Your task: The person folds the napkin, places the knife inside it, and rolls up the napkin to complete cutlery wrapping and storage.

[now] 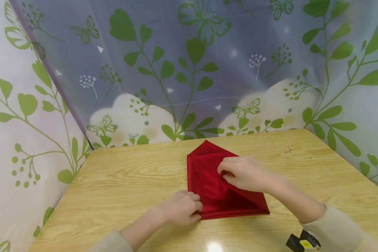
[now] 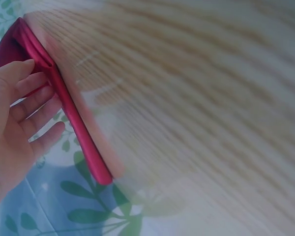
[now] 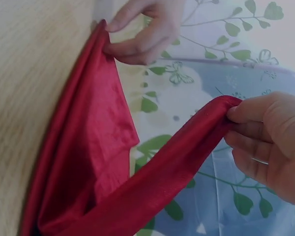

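A folded red satin cloth (image 1: pixel 208 175) lies on the wooden table, with a pointed far end and a straight near edge. Between thumb and fingertips, my right hand (image 1: pixel 247 174) pinches a layer of it and holds that flap raised above the rest. The right wrist view shows the lifted flap (image 3: pixel 172 157) stretching up to the right hand (image 3: pixel 273 142). My left hand (image 1: pixel 182 207) rests at the near left corner, its relaxed fingers touching the cloth. In the left wrist view, the fingers of the left hand (image 2: pixel 29 108) lie against the folded edge (image 2: pixel 73 113).
The wooden table (image 1: pixel 129 175) reaches back to a hanging fabric backdrop (image 1: pixel 163 70) printed with leaves, butterflies and clouds. More printed fabric hangs on both sides. A dark device with a yellow patch (image 1: pixel 305 244) is strapped at the right sleeve.
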Action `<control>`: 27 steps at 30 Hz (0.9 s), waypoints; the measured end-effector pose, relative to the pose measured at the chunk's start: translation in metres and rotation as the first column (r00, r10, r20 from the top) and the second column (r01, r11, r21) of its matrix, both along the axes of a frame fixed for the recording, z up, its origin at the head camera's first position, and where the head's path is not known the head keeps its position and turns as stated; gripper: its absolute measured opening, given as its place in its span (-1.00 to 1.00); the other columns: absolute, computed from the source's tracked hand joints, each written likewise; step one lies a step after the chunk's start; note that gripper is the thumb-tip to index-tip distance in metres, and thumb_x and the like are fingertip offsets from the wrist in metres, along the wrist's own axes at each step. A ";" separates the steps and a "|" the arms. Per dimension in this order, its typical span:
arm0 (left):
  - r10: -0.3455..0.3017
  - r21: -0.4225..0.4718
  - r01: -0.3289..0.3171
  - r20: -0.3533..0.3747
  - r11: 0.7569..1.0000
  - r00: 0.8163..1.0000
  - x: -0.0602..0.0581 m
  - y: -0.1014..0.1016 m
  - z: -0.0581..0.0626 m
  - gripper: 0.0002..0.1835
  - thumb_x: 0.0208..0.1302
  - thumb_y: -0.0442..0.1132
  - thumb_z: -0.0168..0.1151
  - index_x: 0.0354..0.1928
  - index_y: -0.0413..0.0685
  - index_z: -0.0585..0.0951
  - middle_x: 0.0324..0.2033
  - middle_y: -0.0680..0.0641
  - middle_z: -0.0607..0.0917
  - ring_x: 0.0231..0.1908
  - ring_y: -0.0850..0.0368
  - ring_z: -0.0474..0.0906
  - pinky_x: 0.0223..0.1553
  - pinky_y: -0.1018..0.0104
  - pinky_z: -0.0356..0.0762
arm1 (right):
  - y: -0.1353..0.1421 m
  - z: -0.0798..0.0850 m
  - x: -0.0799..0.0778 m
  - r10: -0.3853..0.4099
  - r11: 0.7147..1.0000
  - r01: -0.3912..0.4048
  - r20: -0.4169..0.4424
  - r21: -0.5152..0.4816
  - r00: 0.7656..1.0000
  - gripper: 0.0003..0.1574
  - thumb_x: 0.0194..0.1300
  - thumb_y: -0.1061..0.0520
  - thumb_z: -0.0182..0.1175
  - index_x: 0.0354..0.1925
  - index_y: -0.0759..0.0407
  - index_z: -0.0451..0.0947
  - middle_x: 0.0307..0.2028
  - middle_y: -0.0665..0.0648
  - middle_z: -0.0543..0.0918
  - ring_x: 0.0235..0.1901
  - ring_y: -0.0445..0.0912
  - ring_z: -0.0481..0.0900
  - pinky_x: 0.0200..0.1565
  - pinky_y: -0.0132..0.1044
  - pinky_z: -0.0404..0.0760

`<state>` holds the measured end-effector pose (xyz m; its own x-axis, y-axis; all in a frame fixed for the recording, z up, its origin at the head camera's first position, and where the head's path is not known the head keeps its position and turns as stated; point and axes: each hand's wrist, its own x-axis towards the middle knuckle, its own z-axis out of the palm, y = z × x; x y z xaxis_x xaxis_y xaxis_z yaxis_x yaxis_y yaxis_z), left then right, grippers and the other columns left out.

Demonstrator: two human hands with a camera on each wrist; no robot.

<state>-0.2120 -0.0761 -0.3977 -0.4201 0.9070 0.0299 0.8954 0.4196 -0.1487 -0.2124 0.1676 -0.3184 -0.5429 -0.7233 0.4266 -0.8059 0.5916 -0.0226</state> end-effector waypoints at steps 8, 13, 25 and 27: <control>0.020 -0.004 -0.020 0.020 1.000 1.000 -0.001 0.000 0.000 -0.94 0.11 -0.09 0.27 -0.41 0.15 0.59 -0.55 0.21 0.41 -0.43 0.33 0.43 -0.40 0.48 0.29 | -0.013 -0.009 0.000 0.032 0.999 -0.032 0.012 -0.025 0.999 -0.80 0.04 0.30 0.28 -0.38 0.02 0.54 -0.42 -0.14 0.53 -0.42 -0.29 0.49 -0.38 -0.41 0.49; 0.026 -0.001 -0.026 0.018 1.000 1.000 -0.001 -0.001 -0.001 -0.93 0.09 -0.09 0.29 -0.40 0.15 0.61 -0.53 0.21 0.43 -0.42 0.33 0.45 -0.38 0.47 0.34 | -0.020 -0.012 -0.001 0.049 0.998 -0.049 0.008 -0.038 0.999 -0.81 0.04 0.30 0.28 -0.37 0.03 0.55 -0.42 -0.14 0.54 -0.43 -0.30 0.48 -0.39 -0.43 0.47; 0.041 0.058 -0.047 0.092 0.997 0.995 -0.002 -0.005 -0.001 -0.90 0.10 -0.12 0.29 -0.34 0.10 0.65 -0.46 0.21 0.53 -0.40 0.36 0.48 -0.34 0.49 0.38 | -0.037 -0.031 0.001 0.083 0.995 -0.081 0.037 -0.052 0.996 -0.82 0.04 0.29 0.27 -0.38 0.03 0.55 -0.42 -0.14 0.55 -0.43 -0.30 0.47 -0.39 -0.49 0.45; 0.070 0.109 -0.090 0.180 0.990 0.981 -0.003 -0.006 0.000 -0.91 0.13 -0.14 0.27 -0.34 0.06 0.65 -0.46 0.20 0.56 -0.42 0.38 0.48 -0.35 0.51 0.39 | -0.040 -0.036 0.002 0.081 0.996 -0.078 0.051 -0.046 0.995 -0.82 0.05 0.29 0.28 -0.38 0.03 0.55 -0.42 -0.13 0.55 -0.44 -0.30 0.47 -0.40 -0.49 0.45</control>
<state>-0.2147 -0.0816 -0.3973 -0.4991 0.8650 0.0526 0.8661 0.4960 0.0612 -0.2106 0.1281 -0.3540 -0.5069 -0.7462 0.4315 -0.8474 0.5232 -0.0905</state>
